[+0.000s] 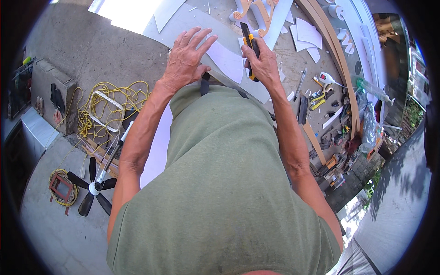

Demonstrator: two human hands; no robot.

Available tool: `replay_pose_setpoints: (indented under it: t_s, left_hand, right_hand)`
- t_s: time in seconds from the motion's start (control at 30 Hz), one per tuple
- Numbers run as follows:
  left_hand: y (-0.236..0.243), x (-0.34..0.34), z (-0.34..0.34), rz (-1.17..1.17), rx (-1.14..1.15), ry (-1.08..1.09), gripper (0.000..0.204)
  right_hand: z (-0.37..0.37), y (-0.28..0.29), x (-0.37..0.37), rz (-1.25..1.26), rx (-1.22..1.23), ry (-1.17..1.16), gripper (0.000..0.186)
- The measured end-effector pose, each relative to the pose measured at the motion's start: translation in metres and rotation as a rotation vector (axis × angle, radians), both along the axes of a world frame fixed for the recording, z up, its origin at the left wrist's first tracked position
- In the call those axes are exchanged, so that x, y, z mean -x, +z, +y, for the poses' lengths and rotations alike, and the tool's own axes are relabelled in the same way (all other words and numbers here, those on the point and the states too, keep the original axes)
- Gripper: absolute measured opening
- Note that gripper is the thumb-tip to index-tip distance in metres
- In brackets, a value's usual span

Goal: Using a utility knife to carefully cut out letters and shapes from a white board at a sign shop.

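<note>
My right hand (265, 64) is closed around a yellow and black utility knife (250, 42), its dark blade end pointing away from me. To its left, my left hand (185, 62) is open with spread fingers and nothing in it. Between the two hands lies a white curved sheet piece (226, 60) on the grey work surface (195, 24). The left fingertips hover close to that piece; whether they touch it I cannot tell.
White and tan cut-out letters (261, 16) lie beyond the knife. At right are white offcuts (308, 34), yellow-handled pliers (318, 100), a glue gun (327, 78) and a long brown strip (337, 50). A yellow cord (107, 103) and a black-bladed fan (95, 188) are on the left.
</note>
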State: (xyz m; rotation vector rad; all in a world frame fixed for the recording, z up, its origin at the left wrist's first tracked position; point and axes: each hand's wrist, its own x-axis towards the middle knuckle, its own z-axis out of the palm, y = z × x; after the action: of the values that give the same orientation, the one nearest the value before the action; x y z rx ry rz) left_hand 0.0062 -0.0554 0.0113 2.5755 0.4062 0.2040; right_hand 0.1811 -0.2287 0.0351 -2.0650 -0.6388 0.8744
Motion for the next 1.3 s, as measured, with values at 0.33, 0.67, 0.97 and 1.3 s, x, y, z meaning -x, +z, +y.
replay_pose_setpoints:
  t_s: [0.33, 0.67, 0.97, 1.3]
  left_hand:
    - [-0.030, -0.003, 0.000, 0.006, -0.086, -0.205, 0.077]
    - [-0.034, 0.015, -0.010, -0.031, -0.020, 0.073, 0.067]
    - [-0.034, -0.006, -0.039, -0.092, -0.047, 0.066, 0.067]
    - [-0.038, -0.016, -0.025, -0.053, -0.057, 0.007, 0.063]
  right_hand:
    - [-0.072, -0.005, 0.022, 0.173, 0.159, -0.175, 0.035]
    - [-0.048, -0.009, 0.021, 0.056, 0.270, 0.048, 0.030]
    - [-0.042, -0.021, 0.019, -0.314, 0.247, 0.216, 0.024]
    - [-0.048, -0.027, 0.024, -0.298, 0.108, 0.121, 0.025]
